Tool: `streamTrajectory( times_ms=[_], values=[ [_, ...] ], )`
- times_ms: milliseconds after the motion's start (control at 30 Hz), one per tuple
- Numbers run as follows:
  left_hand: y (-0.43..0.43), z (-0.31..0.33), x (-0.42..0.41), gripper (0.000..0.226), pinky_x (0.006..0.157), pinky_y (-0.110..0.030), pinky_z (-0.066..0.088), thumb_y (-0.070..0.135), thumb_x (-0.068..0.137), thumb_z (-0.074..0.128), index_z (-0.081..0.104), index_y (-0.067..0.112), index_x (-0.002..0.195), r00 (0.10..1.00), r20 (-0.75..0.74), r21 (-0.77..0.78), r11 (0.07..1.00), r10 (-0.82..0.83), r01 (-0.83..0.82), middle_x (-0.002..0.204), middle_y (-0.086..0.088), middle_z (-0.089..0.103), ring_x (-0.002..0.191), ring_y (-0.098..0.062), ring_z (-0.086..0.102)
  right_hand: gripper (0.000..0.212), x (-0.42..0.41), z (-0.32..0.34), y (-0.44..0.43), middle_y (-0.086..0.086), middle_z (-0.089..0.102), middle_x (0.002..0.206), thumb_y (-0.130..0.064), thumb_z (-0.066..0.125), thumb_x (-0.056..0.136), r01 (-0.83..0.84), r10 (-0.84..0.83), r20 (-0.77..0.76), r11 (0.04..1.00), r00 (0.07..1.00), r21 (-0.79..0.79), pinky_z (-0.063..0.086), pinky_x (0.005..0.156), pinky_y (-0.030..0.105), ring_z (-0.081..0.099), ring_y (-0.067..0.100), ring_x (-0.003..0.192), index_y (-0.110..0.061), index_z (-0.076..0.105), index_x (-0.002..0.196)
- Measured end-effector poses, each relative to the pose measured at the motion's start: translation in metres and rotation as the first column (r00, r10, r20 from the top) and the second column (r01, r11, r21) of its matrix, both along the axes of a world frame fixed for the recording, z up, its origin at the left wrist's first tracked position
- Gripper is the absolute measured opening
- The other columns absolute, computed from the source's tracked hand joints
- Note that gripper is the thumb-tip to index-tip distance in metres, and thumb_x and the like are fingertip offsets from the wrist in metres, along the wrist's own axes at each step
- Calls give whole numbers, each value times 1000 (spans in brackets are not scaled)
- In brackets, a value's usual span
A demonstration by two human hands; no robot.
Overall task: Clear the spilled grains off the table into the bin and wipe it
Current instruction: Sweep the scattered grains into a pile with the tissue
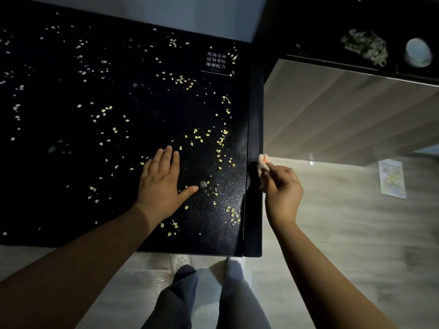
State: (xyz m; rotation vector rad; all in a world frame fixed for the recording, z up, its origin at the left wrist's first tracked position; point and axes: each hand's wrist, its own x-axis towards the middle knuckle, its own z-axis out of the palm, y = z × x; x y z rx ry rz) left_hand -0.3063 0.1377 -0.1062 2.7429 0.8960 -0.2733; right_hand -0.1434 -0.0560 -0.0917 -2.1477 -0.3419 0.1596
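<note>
**A:** Across the black counter (pixel 71 162), from the white printed label (pixel 215 61) outward: pale grains (pixel 183 80) scattered everywhere, thickest below the label along the right edge. No bin in sight.

**B:** Left hand (pixel 161 184) lying flat and spread, palm down on the glass, well below the label, gripping nothing. Right hand (pixel 281 186) off past the counter's right edge, fingers pinched around something small and pale (pixel 262 160); too blurred to name.

**A:** Sweeping step, probably, and barely started.

**B:** Best done with the palm edge low and firm against the surface, raking toward the edge nearest the label. Short strokes, gathering one pile before pushing off.

**A:** Risk of skittering on glass, likely. Slow drags, then. Catching below the rim with a cupped right hand or the bin, once freed of that pale scrap.

**B:** Far-left grains, furthest from the label, last; wiping only after.
</note>
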Motion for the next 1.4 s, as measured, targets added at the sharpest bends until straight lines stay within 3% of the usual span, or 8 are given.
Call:
streamTrajectory(
  times_ms=[133, 300, 767, 867, 933, 1067, 1267, 1400],
  values=[
    [-2, -1, 0, 98, 118, -40, -1, 74, 82, 28, 7, 9, 152, 1000, 1, 11, 1000, 0, 0, 160, -10, -2, 147, -25, -7, 23, -20, -15, 4, 1, 60, 90, 2, 68, 85, 62, -62, -50, 998, 997, -3, 38, 77, 2, 54, -11, 79, -8, 75, 105],
    [-1, -2, 1, 101, 118, -41, -2, 77, 77, 19, 7, 9, 152, 1000, -14, 19, 1000, 1, 0, 160, -10, -1, 147, -24, -6, 29, -80, -15, -2, -3, 63, 95, 4, 68, 85, -174, 173, -102, 985, 980, -1, 39, 83, 3, 56, -3, 88, -16, 75, 106],
    [-1, -3, -1, 98, 118, -40, -2, 73, 82, 32, 5, 10, 152, 1000, 6, 16, 1000, -2, 2, 160, -9, -4, 147, -23, -8, 23, 10, -10, 26, 2, 59, 92, 0, 65, 88, 80, -79, -76, 997, 994, 12, 34, 75, -2, 54, -6, 77, -4, 73, 109],
    [0, -3, 0, 97, 118, -41, -1, 73, 83, 33, 5, 11, 152, 1000, 6, 10, 1000, 1, -1, 160, -9, -4, 147, -23, -8, 20, -20, -14, 30, 1, 60, 93, -1, 66, 87, -151, 149, -31, 987, 988, -56, 45, 85, 14, 59, 14, 87, -7, 75, 104],
    [-1, -1, 1, 97, 118, -41, 0, 72, 83, 36, 6, 11, 152, 1000, 6, -4, 1000, 7, -7, 160, -9, -3, 147, -24, -7, 22, -43, -11, 26, -1, 63, 97, -3, 67, 87, -278, 275, -48, 959, 960, -65, 45, 85, 12, 60, 10, 89, -11, 76, 105],
    [5, 10, 4, 94, 118, -43, 6, 67, 85, 45, 8, 11, 152, 1000, -23, -53, 999, -8, 6, 160, -9, 0, 147, -25, -2, 19, -50, 9, 11, 1, 67, 91, -3, 67, 87, -122, 122, 8, 992, 992, 34, 37, 75, 3, 56, -8, 83, -10, 77, 101],
    [1, 31, -24, 82, 118, -37, 13, 47, 87, 59, 22, 8, 150, 994, 83, -144, 986, -74, 85, 158, -8, 19, 145, -24, 14, 24, -45, -4, -30, 3, 64, 94, 0, 67, 86, 3, -4, -15, 999, 1000, -43, 37, 76, 1, 62, 18, 87, -9, 75, 107],
    [-14, 28, -51, 80, 117, -34, 16, 48, 88, 57, 22, 12, 150, 992, 59, -192, 974, -114, 123, 158, -3, 18, 146, -21, 13, 29, -72, -15, -29, 3, 63, 99, 5, 66, 85, 58, -59, -17, 997, 998, -58, 32, 82, -3, 58, 12, 90, -8, 73, 110]
  ],
)
